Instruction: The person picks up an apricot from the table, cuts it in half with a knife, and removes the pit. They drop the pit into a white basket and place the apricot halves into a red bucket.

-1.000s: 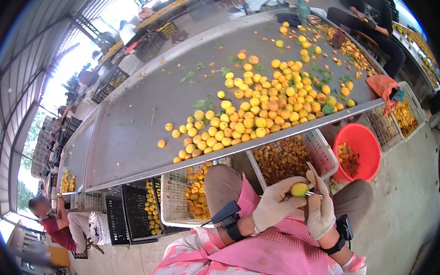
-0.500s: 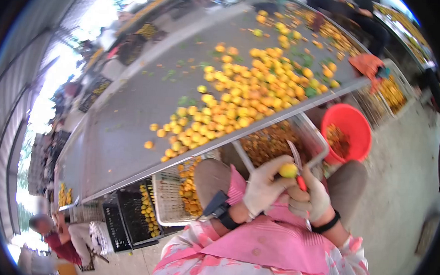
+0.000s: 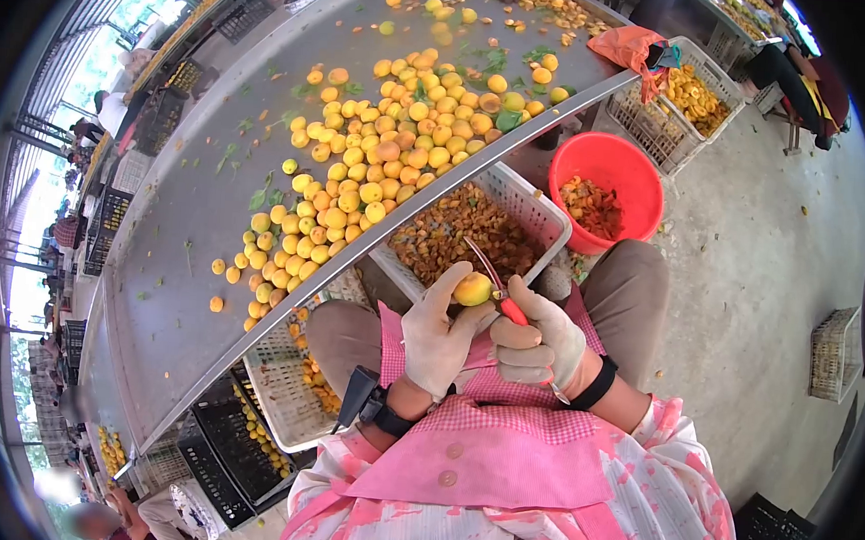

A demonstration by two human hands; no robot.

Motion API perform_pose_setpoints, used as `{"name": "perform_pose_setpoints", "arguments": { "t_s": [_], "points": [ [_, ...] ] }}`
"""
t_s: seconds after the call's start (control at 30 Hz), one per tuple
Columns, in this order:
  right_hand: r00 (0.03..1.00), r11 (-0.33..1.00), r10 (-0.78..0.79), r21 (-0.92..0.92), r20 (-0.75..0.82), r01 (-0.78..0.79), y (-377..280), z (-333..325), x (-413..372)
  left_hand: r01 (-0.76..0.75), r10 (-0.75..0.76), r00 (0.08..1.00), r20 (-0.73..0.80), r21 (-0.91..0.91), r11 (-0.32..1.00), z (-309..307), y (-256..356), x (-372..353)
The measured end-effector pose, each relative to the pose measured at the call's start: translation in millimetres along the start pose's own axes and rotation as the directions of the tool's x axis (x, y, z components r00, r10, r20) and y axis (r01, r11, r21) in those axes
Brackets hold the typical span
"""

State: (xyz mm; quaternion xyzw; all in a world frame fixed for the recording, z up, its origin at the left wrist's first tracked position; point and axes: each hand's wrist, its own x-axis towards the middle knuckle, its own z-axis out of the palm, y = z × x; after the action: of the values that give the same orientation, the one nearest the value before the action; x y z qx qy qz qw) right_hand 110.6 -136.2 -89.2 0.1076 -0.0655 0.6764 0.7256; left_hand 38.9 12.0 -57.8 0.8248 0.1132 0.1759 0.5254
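Note:
Both hands wear pale gloves and meet above my lap. My left hand (image 3: 440,331) grips a yellow apricot-like fruit (image 3: 473,290) between thumb and fingers. My right hand (image 3: 543,338) is wrapped round a red-handled knife (image 3: 513,309), its thumb near the fruit. The knife's slim curved blade points up and away beside the fruit; a metal end shows below the fist. Just beyond the hands, a white crate (image 3: 544,200) holds many brownish-orange fruit pieces (image 3: 459,234). Whole yellow fruits (image 3: 385,155) lie heaped on the grey metal table (image 3: 200,219) with some green leaves.
A red bucket (image 3: 642,188) with orange scraps stands right of the crate. Behind it is another crate (image 3: 669,136) of halved fruit, near an orange bag (image 3: 625,45) on the table corner. White (image 3: 285,384) and black (image 3: 223,445) crates stand at left. Other people sit farther off.
The camera view has turned, so the table and bucket appear farther left and the picture is sharper. Both hands keep the fruit and the knife close together.

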Motion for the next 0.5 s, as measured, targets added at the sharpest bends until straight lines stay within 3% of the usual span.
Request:
{"name": "perform_pose_setpoints", "arguments": {
  "t_s": [0.03,0.07,0.13,0.17,0.2,0.23,0.27,0.3,0.33,0.4,0.47,0.5],
  "points": [
    [0.985,0.998,0.037,-0.058,0.166,-0.028,-1.3,-4.2,0.5,0.002,-0.002,1.000,0.000,0.001,1.000,1.1,-0.5,-1.3],
    [0.985,0.998,0.037,-0.057,0.166,-0.027,-0.5,-4.7,-2.5,0.051,-0.051,0.999,0.003,-0.100,0.994,1.8,-0.7,-2.8],
    [0.998,0.998,-0.030,-0.052,-0.061,0.027,1.9,0.4,-6.9,0.099,-0.099,0.995,0.010,-0.199,0.975,0.7,-0.8,-3.0],
    [0.998,0.998,-0.026,-0.051,-0.061,0.023,3.0,11.1,-6.4,0.174,-0.167,0.985,0.051,-0.334,0.927,-0.9,0.1,-3.3],
    [0.943,0.976,-0.165,-0.188,-0.290,0.113,3.0,26.5,-6.3,0.244,-0.223,0.970,0.100,-0.460,0.854,-2.2,0.7,-2.1],
    [0.819,0.926,-0.320,-0.340,-0.477,0.164,2.9,41.3,-5.4,0.240,-0.221,0.971,0.094,-0.461,0.854,-4.0,1.3,-1.2],
    [0.820,0.926,-0.318,-0.342,-0.476,0.160,2.6,53.6,-3.6,0.297,-0.260,0.954,0.146,-0.540,0.787,-6.3,1.6,-1.2],
    [0.747,0.694,-0.474,-0.720,-0.466,-0.009,1.5,64.9,-0.6,0.352,-0.292,0.935,0.199,-0.611,0.709,-8.6,1.5,-0.9],
    [0.696,0.320,-0.612,-0.922,-0.376,-0.218,0.4,69.9,1.8,0.347,-0.292,0.937,0.192,-0.614,0.709,-11.0,0.2,-0.6],
    [0.694,0.292,-0.596,-0.914,-0.404,-0.282,-0.1,66.0,-2.1,0.355,-0.235,0.934,0.269,-0.757,0.548,-14.7,-3.0,-1.2],
    [0.734,-0.079,-0.639,-0.929,-0.231,-0.362,5.2,53.6,-4.0,0.356,-0.237,0.934,0.266,-0.744,0.566,-16.9,5.6,-1.9],
    [0.766,-0.198,-0.634,-0.937,-0.102,-0.289,7.0,39.7,-4.0,0.361,-0.239,0.932,0.271,-0.727,0.584,-17.5,8.7,-2.0]
  ]
}}
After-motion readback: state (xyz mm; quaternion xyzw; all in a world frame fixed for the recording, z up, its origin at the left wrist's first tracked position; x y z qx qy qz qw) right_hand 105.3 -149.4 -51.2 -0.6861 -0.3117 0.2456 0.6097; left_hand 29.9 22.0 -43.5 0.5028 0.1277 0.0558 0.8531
